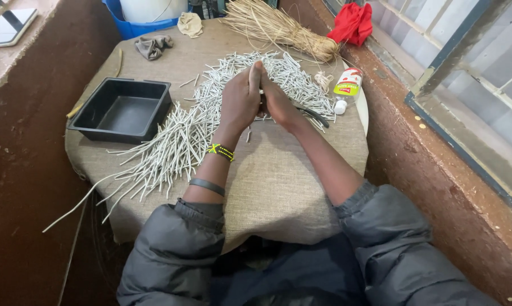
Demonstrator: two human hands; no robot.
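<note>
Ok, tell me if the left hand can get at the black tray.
Probably yes. The black tray sits open just left of the left hand, with only loose grey sticks between; both hands are pressed together now.

Sticks (pixel 210 122) pale grey-white on tan woven burlap (pixel 278 170); tray (pixel 122 109) at the table's left edge plain black; straw bundle (pixel 278 28) at the far edge yellow-tan. Cloth (pixel 352 24) red, tub (pixel 137 25) blue. Beaded band (pixel 221 151) black with yellow pattern, second band (pixel 207 186) grey, jacket sleeves (pixel 176 249) dark grey.

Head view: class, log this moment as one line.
left hand and right hand pressed together over grey sticks | black tray left | burlap table
</note>
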